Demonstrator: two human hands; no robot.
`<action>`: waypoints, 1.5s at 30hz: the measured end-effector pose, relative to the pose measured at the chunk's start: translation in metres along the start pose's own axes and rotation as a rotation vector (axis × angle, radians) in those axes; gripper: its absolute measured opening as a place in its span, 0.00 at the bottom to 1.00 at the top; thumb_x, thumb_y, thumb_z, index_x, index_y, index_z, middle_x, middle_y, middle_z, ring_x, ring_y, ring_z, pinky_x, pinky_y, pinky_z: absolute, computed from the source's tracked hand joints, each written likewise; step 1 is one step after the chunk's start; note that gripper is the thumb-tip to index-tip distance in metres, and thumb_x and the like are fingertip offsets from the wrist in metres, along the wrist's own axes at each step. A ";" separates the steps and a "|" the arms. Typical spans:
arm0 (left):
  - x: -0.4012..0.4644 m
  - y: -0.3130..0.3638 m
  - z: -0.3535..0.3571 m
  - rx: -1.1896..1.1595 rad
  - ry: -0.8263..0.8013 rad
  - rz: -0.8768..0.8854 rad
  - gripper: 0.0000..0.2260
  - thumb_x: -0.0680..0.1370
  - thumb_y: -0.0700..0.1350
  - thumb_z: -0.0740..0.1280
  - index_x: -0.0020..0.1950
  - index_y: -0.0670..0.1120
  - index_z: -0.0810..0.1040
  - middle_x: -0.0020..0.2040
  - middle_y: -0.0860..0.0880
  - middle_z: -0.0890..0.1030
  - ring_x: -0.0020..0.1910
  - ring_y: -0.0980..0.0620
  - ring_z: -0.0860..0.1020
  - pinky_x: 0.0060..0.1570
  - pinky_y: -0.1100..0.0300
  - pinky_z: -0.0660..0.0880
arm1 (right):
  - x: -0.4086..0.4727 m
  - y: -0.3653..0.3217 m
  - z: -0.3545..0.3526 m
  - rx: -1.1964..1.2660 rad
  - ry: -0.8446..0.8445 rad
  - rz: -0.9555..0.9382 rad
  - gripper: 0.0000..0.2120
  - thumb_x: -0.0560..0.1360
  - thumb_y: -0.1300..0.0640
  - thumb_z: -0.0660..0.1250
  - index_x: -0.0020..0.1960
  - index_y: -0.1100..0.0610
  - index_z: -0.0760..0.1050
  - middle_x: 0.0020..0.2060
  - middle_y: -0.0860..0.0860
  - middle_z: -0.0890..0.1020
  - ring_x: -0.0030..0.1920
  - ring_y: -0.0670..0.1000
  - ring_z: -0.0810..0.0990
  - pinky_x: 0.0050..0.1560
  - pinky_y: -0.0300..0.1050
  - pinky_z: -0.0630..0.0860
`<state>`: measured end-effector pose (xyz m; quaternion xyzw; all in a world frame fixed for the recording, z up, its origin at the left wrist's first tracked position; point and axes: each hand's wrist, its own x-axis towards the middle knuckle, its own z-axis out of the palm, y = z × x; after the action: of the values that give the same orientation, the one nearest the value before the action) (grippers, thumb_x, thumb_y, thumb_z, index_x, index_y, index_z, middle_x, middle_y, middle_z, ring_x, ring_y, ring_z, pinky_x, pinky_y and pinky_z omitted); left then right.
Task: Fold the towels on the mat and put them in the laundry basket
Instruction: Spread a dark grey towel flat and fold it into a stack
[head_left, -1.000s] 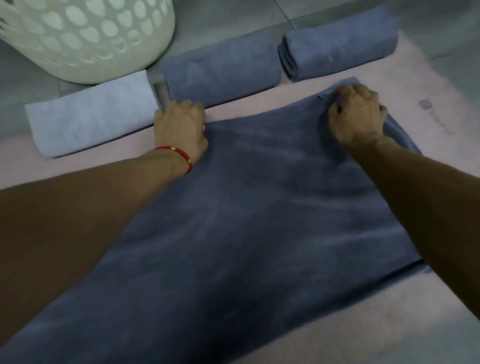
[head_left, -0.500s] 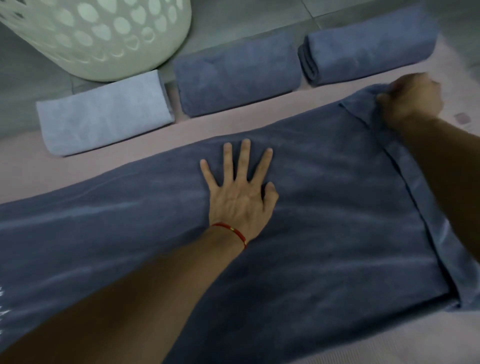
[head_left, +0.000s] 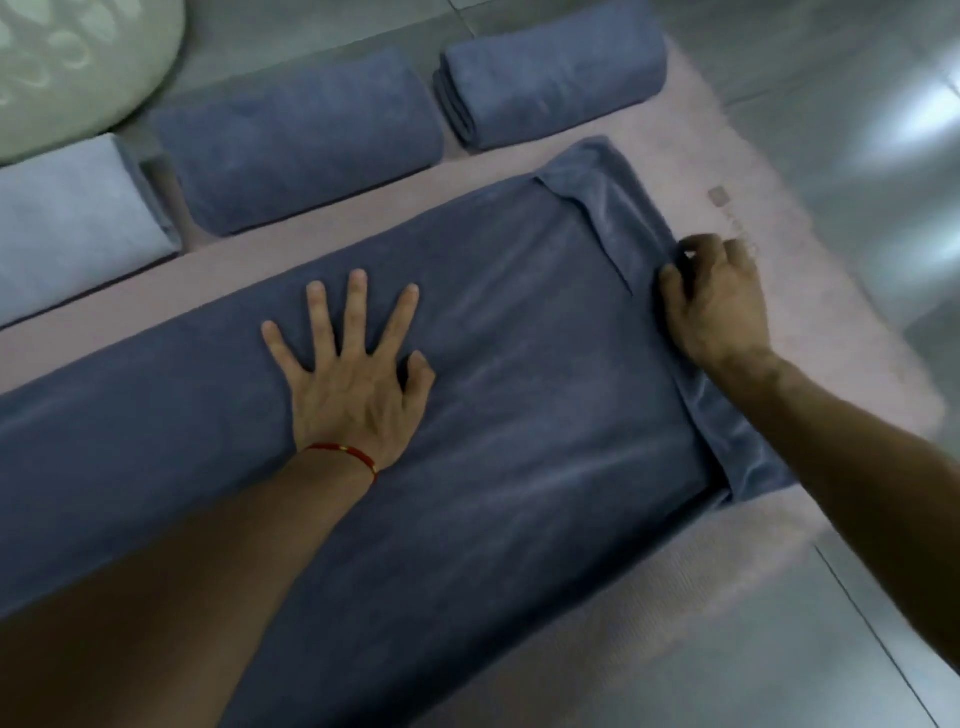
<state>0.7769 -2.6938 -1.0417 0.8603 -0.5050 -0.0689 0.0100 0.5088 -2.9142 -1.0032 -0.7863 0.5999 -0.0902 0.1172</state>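
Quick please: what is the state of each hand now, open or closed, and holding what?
Left hand: open, fingers spread, pressing flat on the dark blue towel.
Right hand: closed, fingers curled on the towel's folded right edge.

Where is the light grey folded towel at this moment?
In the head view, the light grey folded towel lies at the far left edge, just below the laundry basket and left of a dark blue folded towel.
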 end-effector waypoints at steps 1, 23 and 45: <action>-0.001 0.000 0.000 0.000 0.005 0.000 0.28 0.81 0.62 0.45 0.80 0.64 0.40 0.83 0.50 0.42 0.81 0.39 0.41 0.70 0.24 0.43 | -0.022 0.010 -0.006 -0.013 -0.012 0.045 0.19 0.81 0.47 0.59 0.64 0.61 0.71 0.59 0.65 0.74 0.57 0.67 0.74 0.58 0.59 0.74; -0.219 0.046 0.003 0.008 0.093 0.724 0.17 0.73 0.45 0.70 0.62 0.48 0.79 0.57 0.43 0.79 0.54 0.41 0.78 0.52 0.40 0.74 | -0.214 0.028 -0.027 -0.129 -0.092 0.227 0.12 0.79 0.50 0.63 0.59 0.54 0.68 0.59 0.59 0.72 0.60 0.63 0.70 0.56 0.65 0.75; 0.155 0.152 -0.056 -0.128 -0.017 0.313 0.18 0.82 0.46 0.62 0.68 0.36 0.71 0.66 0.32 0.73 0.66 0.32 0.70 0.66 0.44 0.67 | -0.228 0.032 -0.004 0.329 0.160 0.885 0.24 0.71 0.30 0.57 0.39 0.50 0.76 0.42 0.53 0.80 0.45 0.59 0.80 0.51 0.59 0.79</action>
<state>0.7268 -2.9055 -0.9903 0.7681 -0.6275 -0.1058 0.0712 0.4183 -2.7023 -1.0088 -0.4170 0.8620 -0.1854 0.2207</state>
